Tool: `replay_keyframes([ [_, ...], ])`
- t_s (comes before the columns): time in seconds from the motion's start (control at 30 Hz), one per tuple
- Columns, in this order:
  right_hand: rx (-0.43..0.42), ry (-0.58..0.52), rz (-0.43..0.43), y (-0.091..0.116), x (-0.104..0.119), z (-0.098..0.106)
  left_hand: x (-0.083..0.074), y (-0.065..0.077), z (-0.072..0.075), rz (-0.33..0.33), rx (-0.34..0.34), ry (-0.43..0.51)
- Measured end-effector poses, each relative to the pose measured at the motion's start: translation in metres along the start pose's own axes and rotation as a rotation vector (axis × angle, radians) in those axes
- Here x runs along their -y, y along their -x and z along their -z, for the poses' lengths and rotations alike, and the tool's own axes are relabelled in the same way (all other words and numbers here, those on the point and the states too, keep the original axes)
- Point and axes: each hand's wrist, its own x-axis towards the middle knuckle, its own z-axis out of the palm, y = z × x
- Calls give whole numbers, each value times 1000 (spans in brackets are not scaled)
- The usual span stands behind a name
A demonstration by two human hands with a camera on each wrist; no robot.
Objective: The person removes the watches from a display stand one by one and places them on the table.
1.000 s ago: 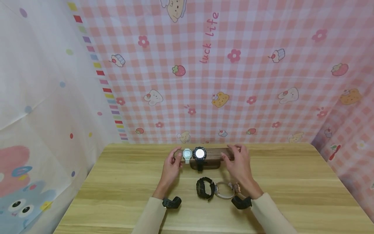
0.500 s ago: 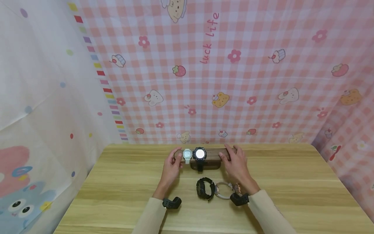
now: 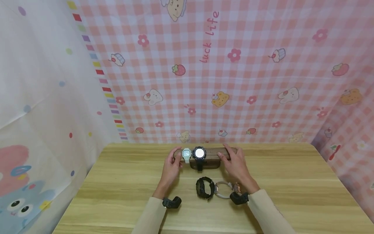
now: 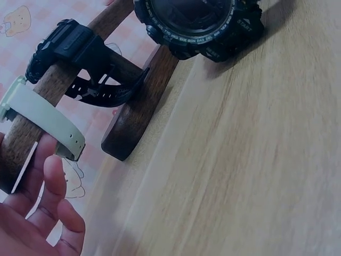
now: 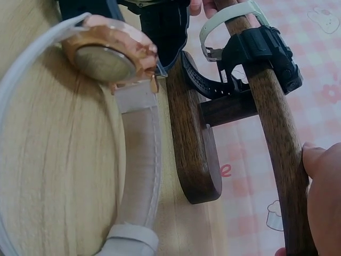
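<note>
A dark wooden watch stand stands near the table's far edge. My left hand grips the left end of its bar, its fingers below the bar in the left wrist view. Near the bar's right end my right hand holds on, thumb at the front and fingers behind. Strapped round the bar are a white watch, beside my left hand, and a black watch with a bright face. The bar's right half between that watch and my right thumb is bare. The stand's base rests on the table.
On the wooden table, in front of the stand, lie a chunky black watch, a white-strapped watch and a rose-gold watch partly hidden by my right wrist's camera. A pink checked cloth hangs behind the table.
My right hand has shifted slightly left along the bar since a second ago and now stays there. My left hand and the watches have not moved.
</note>
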Motion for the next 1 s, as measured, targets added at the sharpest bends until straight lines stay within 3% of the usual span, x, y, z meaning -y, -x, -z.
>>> replay_keyframes([
  [0.17,2,-6,0,-1,0,-1,4,-1,-1,1,-15,-16],
  [0.53,10,-6,-24,-2,2,-1,-3,2,2,23,-28,-89],
  [0.63,8,-10,-26,-2,1,0,-5,2,2,-33,-73,-135],
  [0.87,0,-18,-26,-1,1,0,-18,5,0,-156,-258,-243],
  [1.0,-5,-16,-29,-1,0,0,-26,6,-3,-275,-247,-310],
])
